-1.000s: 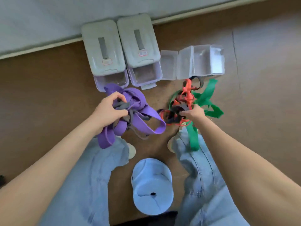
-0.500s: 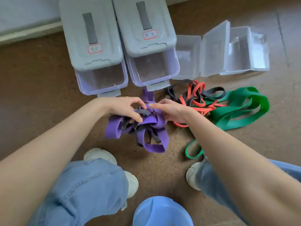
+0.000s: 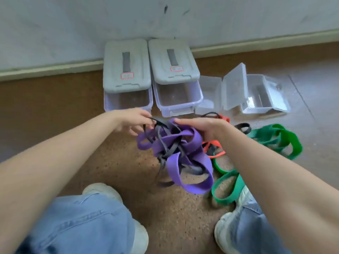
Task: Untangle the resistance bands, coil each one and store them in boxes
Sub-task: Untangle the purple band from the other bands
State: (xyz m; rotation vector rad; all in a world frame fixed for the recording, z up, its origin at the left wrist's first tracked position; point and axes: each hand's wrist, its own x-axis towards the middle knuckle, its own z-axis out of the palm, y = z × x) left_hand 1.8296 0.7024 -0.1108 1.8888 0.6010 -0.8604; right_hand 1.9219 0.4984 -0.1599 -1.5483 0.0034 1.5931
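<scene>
Fingers (image 3: 145,123) of the left hand (image 3: 132,121) pinch a thin black rubber band (image 3: 166,143) knotted through a wide purple resistance band (image 3: 183,154); the right hand (image 3: 205,129) grips the purple loops, lifted above the brown floor (image 3: 119,162), near two grey-lidded plastic boxes (image 3: 126,70).

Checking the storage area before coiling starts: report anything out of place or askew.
The clear box at the right lies tipped on its side with its lid swung open, unlike the two upright grey-lidded boxes. The purple band and thin black band are knotted together.
</scene>
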